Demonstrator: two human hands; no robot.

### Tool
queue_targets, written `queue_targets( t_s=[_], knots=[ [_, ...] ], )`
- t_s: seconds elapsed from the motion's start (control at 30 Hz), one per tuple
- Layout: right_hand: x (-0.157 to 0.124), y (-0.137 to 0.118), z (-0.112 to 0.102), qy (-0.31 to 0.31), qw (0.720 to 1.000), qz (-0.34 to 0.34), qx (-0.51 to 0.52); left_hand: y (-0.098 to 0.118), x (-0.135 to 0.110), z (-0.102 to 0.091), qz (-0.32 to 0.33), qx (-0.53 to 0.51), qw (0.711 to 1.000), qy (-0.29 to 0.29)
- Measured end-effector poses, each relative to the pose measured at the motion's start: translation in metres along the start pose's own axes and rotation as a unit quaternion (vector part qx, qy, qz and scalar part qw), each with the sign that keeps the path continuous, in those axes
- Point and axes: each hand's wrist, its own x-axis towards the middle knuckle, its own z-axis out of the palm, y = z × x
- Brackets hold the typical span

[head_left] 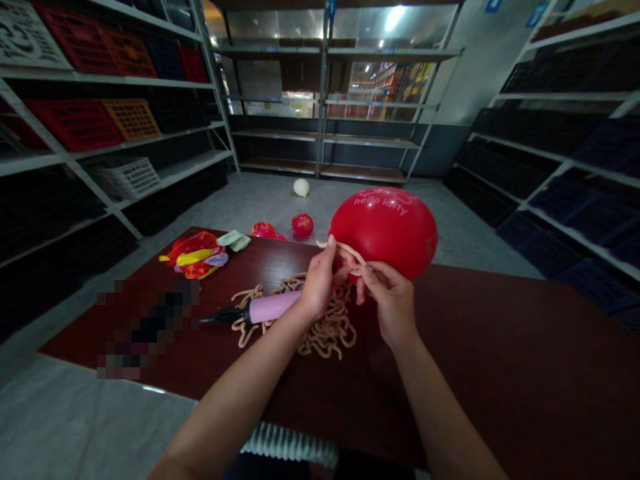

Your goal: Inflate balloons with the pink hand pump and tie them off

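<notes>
A blown-up red balloon with white lettering hovers over the dark red table. My left hand and my right hand meet at its neck, both closed in a pinch. A beige rubber band stretches between the fingers of the two hands at the balloon's knot. Under my hands lies a heap of beige rubber bands. A pink hand pump with a black nozzle rests on the table just left of my left wrist.
A pile of flat coloured balloons and a pale packet lie at the table's far left. Two red balloons and a white one sit on the grey floor beyond. Metal shelving with crates lines both sides.
</notes>
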Motion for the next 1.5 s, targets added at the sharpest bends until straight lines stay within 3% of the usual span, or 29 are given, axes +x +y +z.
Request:
queue_targets(
  t_s=[0.13,0.3,0.47,0.6,0.7,0.8,1.0,1.1,1.23,1.4,1.5],
  knots=[
    [0.002,0.002,-0.002,0.044,0.999,-0.014,0.01,0.005,-0.003,0.003,0.089,0.115,0.986,-0.082],
    [0.001,0.005,-0.004,0.116,0.988,-0.035,-0.093,0.003,-0.007,0.004,0.223,0.318,0.916,-0.1],
    [-0.002,0.007,-0.003,0.162,0.957,-0.091,-0.223,0.0,-0.007,-0.001,0.254,0.421,0.866,-0.089],
    [-0.003,0.008,-0.003,0.169,0.927,-0.131,-0.309,-0.001,-0.006,-0.001,0.223,0.491,0.839,-0.07],
    [-0.002,0.009,-0.004,0.16,0.906,-0.163,-0.356,-0.004,-0.006,0.0,0.204,0.498,0.842,-0.045],
    [-0.001,0.012,-0.008,0.131,0.883,-0.203,-0.403,-0.007,-0.004,0.0,0.191,0.466,0.863,-0.033],
    [0.001,0.021,-0.019,0.079,0.852,-0.25,-0.454,0.0,-0.002,-0.003,0.155,0.374,0.909,-0.098],
    [-0.002,0.019,-0.018,0.091,0.864,-0.249,-0.427,0.005,-0.002,-0.004,0.14,0.351,0.918,-0.118],
    [-0.005,0.011,-0.008,0.146,0.913,-0.202,-0.324,0.002,-0.002,-0.002,0.136,0.27,0.95,-0.081],
    [-0.006,0.003,0.005,0.131,0.984,-0.057,-0.103,0.003,-0.005,-0.002,0.146,0.218,0.963,-0.064],
    [-0.005,-0.002,0.006,0.103,0.994,0.025,0.037,0.009,-0.007,-0.003,0.154,0.244,0.952,-0.099]
  ],
)
